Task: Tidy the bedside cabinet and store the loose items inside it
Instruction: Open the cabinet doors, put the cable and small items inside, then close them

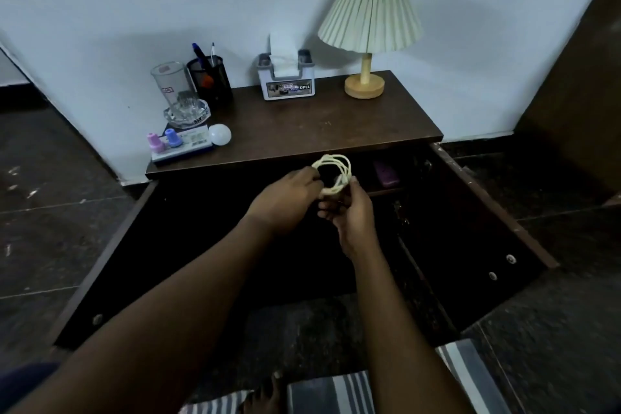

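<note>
— Striped grey-and-white cloth [332,393] lies closest, at six o'clock, with two bare forearms reaching out over it. What do they hold?

— Both hold a coiled cream-white cable [336,175]. The left grip [285,198] pinches the coil's nine o'clock side with its fingertips. The right grip [349,215] is curled round the coil's lower part, at five o'clock, with the thumb against the loops.

— Where is that, relative to the furniture?

— In front of the open dark brown wooden bedside cabinet [319,124], level with the front edge of its tabletop. Both cabinet doors stand swung wide, toward eight and four o'clock.

— Anything inside?

— A small purple object [386,173] sits on the inner shelf, at three o'clock from the coil. I cannot tell what it is, and the rest is too dark.

— And on the tabletop?

— At one o'clock, a lamp with a pleated cream shade and round wooden base [368,10]. At twelve, a grey tissue holder [287,86]. At eleven, a black mesh pen cup [211,81] stands beside a clear glass tumbler [171,82], with a glass ashtray [186,114] just in front. At ten, a white round bulb [220,134] lies beside a flat box [195,141] carrying a small pink bottle [155,142] and a small blue bottle [173,137].
</note>
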Available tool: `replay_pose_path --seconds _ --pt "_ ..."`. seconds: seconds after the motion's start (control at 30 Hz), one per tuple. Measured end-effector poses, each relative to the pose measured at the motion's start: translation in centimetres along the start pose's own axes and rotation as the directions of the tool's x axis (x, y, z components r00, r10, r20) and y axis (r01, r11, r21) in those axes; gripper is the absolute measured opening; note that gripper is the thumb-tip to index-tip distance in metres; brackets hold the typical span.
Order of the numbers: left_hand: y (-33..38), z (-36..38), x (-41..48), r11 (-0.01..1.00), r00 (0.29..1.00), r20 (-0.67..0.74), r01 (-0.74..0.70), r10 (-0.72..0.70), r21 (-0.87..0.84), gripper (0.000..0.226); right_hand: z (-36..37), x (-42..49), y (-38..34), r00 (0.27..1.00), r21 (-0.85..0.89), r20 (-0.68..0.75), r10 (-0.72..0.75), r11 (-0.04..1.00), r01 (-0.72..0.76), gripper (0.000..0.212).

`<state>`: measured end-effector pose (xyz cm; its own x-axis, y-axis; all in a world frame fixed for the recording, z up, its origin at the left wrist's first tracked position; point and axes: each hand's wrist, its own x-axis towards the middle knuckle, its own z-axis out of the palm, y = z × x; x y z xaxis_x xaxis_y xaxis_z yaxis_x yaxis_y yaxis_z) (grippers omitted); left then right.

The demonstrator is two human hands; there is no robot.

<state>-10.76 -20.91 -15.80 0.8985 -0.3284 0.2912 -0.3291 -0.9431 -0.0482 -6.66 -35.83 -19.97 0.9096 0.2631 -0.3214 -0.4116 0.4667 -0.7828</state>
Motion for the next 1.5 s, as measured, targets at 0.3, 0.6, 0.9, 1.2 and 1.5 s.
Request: replay_pose_path --seconds 0.3,0.6,0.9,1.2,1.5 --pt "0.7 7.1 6.6 0.987 0.954 0.256 0.16 -0.158 0.016 0.021 -4.8 7.6 -0.7 0.898 -0.778 -0.181 -0.4 0.618 0.119 0.019" --pt "-0.9 14.3 11.5 0.862 0.888 0.277 0.437 -0.367 -0.257 0.025 -7.3 14.0 1.3 0.872 -0.955 0.112 -0.477 0.191 0.227 0.029" --pt "-0.2 12.2 8.8 0.876 0.926 0.276 0.344 -0.257 -0.338 0.048 -6.9 11.7 2.5 0.788 -0.945 0.177 -0.59 0.121 0.303 0.038" --pt "-4.0 -5.3 3.2 0.99 0.945 -0.32 -0.032 0.074 0.134 0.012 5.8 1.7 -0.2 0.411 -0.603 0.412 -0.813 0.096 0.792 0.024" --pt "-12.1 -8.2 1.6 0.651 0.68 0.055 0.671 -0.731 0.354 0.034 11.4 -0.6 -2.8 0.677 -0.63 0.455 -0.578 0.328 0.704 0.016"
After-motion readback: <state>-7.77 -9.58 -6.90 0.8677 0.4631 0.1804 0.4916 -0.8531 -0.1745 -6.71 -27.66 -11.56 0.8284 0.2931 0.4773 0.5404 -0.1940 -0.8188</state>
